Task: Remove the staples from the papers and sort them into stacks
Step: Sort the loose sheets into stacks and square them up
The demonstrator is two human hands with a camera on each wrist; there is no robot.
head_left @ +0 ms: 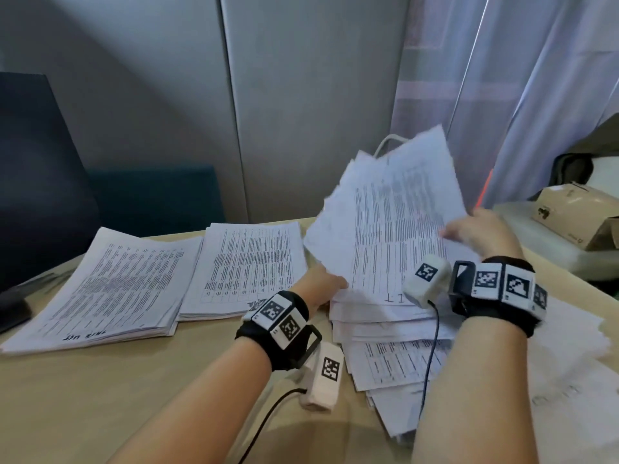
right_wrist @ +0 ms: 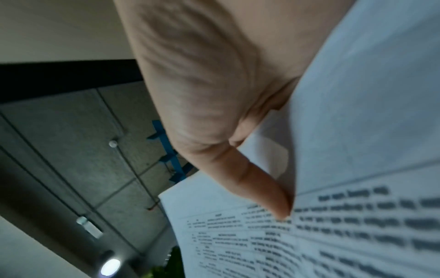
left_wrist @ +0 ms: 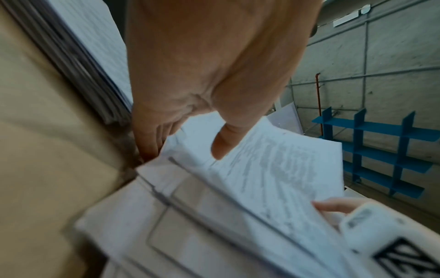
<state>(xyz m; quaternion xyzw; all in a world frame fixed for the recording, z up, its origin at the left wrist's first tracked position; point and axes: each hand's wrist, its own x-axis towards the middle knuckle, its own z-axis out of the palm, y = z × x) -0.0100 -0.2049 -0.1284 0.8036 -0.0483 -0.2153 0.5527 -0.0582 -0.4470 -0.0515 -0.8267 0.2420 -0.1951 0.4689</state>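
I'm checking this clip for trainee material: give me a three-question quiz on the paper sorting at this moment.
1. True or false: both hands hold the lifted bundle.
2. How many flat stacks lie left of the left hand? A one, B two, C three.
3. The cardboard box sits on the person's ____ side.

Key: 1 true, with the right hand at its right edge; 2 B, the left stack and the middle stack; 3 right.

Three stacks of printed papers: the left stack point(head_left: 97, 286), the middle stack point(head_left: 248, 266) and the loose right stack point(head_left: 395, 356). One lifted bundle point(head_left: 392, 209). Two hands, two wrist bands, one cardboard box point(head_left: 576, 216).
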